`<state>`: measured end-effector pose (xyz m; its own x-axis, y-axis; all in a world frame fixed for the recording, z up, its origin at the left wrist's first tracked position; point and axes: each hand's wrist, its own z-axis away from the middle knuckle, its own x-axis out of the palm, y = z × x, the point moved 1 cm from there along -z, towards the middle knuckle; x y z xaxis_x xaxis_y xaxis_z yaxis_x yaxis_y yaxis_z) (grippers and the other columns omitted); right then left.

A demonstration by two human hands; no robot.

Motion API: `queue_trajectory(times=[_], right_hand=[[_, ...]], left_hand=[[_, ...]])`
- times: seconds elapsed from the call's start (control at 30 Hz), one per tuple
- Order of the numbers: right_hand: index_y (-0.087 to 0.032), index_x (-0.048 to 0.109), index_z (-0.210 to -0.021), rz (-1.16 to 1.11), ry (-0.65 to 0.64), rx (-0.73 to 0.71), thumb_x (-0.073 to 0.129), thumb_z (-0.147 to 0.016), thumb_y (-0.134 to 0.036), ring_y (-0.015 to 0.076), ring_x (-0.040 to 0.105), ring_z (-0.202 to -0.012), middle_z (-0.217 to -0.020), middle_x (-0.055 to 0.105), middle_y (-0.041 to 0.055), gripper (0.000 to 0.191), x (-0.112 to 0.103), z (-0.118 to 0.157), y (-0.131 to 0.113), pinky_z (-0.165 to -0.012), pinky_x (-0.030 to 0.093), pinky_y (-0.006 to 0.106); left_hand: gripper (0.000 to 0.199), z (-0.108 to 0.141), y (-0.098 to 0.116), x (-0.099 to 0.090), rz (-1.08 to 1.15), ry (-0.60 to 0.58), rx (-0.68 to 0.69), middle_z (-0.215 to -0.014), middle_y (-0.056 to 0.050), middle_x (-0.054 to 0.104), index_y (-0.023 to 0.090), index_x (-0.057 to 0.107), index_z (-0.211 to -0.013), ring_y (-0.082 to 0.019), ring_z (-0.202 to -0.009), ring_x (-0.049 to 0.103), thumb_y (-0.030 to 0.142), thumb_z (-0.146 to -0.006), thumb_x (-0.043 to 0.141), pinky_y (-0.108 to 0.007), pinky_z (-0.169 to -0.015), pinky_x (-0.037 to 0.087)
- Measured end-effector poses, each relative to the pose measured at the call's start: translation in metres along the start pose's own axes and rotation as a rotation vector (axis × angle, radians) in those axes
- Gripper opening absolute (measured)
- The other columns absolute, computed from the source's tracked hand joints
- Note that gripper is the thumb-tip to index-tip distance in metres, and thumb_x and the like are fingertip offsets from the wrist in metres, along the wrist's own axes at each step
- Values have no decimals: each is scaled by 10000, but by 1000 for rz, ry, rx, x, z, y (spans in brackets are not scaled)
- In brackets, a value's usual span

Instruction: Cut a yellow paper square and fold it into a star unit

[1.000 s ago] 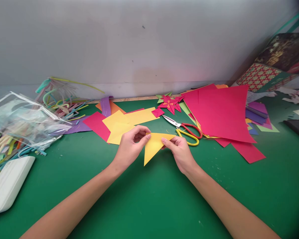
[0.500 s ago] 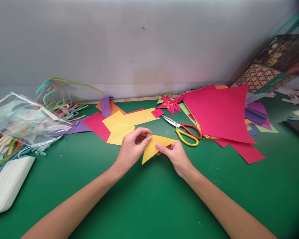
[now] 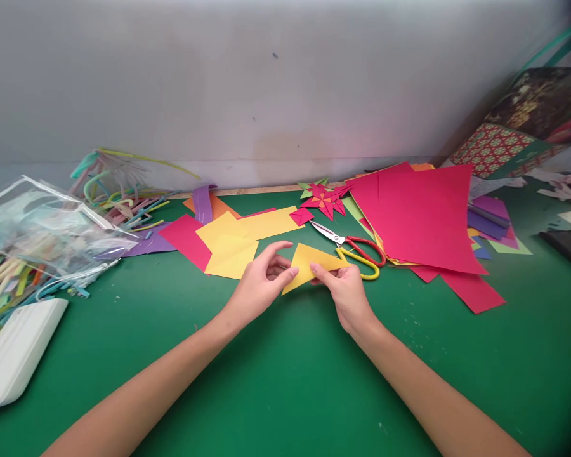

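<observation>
Above the green tabletop, my right hand (image 3: 347, 289) pinches the right corner of a folded yellow paper triangle (image 3: 304, 263), thumb on top and fingers behind. My left hand (image 3: 264, 276) is at the paper's left edge, its thumb tip against or just over that edge. Its index finger is raised apart from the thumb, so that hand looks open. Just beyond my right hand lie scissors (image 3: 347, 244) with one red and one yellow handle. Flat yellow sheets (image 3: 231, 254) lie beyond my left hand.
A folded red star (image 3: 322, 200) and a small red folded piece (image 3: 301, 216) lie near the wall. Large red sheets (image 3: 419, 216) are stacked at right. At left are a clear plastic bag (image 3: 52, 222), coloured strips (image 3: 9, 292) and a white device (image 3: 21, 352).
The yellow triangle has shifted right and slightly away from me and has turned with my right hand. My left hand has let go of its upper corner, and its index finger has lifted off.
</observation>
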<state>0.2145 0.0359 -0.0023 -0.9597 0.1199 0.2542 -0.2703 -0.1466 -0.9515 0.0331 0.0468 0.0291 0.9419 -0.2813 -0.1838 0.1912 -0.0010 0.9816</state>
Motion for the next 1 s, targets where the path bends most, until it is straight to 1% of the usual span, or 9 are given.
queue_trajectory(times=[0.03,0.1,0.2,0.3,0.43,0.53,0.67,0.83,1.0], right_hand=[[-169,822,-928,8,32,-13,880,-739,-438,258,743,-814,-929,816,100,334,-1,-1,1,-691,592,333],[-164,823,-932,30,72,-40,876,-740,-447,266,749,-816,-942,818,107,346,-3,-3,2,-698,598,345],[-166,818,-944,53,95,-69,865,-751,-458,282,757,-838,-955,818,110,353,-4,-4,2,-709,609,364],[-171,811,-933,59,108,-74,859,-756,-464,294,757,-853,-943,814,107,346,-5,-4,2,-726,614,386],[-183,806,-920,44,143,-83,860,-760,-449,284,744,-857,-958,810,103,315,-6,-4,0,-728,606,383],[-180,805,-939,52,103,-75,856,-761,-464,276,737,-847,-951,806,101,339,-5,-4,0,-716,591,369],[-162,796,-823,141,8,-21,881,-723,-473,260,718,-752,-790,783,93,337,-4,-4,2,-675,564,352],[-174,782,-914,191,9,-41,863,-747,-464,265,729,-767,-832,792,90,345,-9,-8,3,-664,557,347],[-168,755,-835,396,-27,-102,796,-811,-512,262,710,-694,-738,768,82,348,-22,-18,-1,-641,526,352]], left_hand=[[505,0,-3,2,8,-33,-22,-930,-26,689,245,529,-1383,-190,-828,690,368,-917,679,-303,-750,567],[502,0,-7,4,6,-61,-43,-882,-15,679,234,526,-1369,-185,-780,695,345,-906,687,-315,-754,577],[430,-1,-10,5,-11,-49,-29,-838,-7,667,220,553,-1306,-179,-746,695,324,-906,674,-314,-744,581],[392,-1,-12,5,-37,-45,-11,-838,-11,672,219,562,-1278,-175,-730,692,324,-913,659,-313,-730,581],[339,-2,-14,4,-64,-42,1,-839,-21,686,215,579,-1240,-179,-726,692,331,-926,635,-319,-725,583],[316,-2,-13,1,-96,-16,34,-837,-25,693,217,596,-1221,-183,-728,693,325,-926,629,-322,-725,584],[304,-4,-11,-4,-156,-6,65,-833,-19,699,228,605,-1222,-188,-745,690,305,-928,616,-319,-727,578],[302,-8,-12,-10,-190,-43,60,-844,-14,693,237,595,-1232,-192,-745,686,320,-941,595,-320,-723,574],[292,-10,-13,-15,-259,-45,64,-853,-15,690,242,597,-1235,-202,-770,689,318,-953,576,-329,-737,555]])
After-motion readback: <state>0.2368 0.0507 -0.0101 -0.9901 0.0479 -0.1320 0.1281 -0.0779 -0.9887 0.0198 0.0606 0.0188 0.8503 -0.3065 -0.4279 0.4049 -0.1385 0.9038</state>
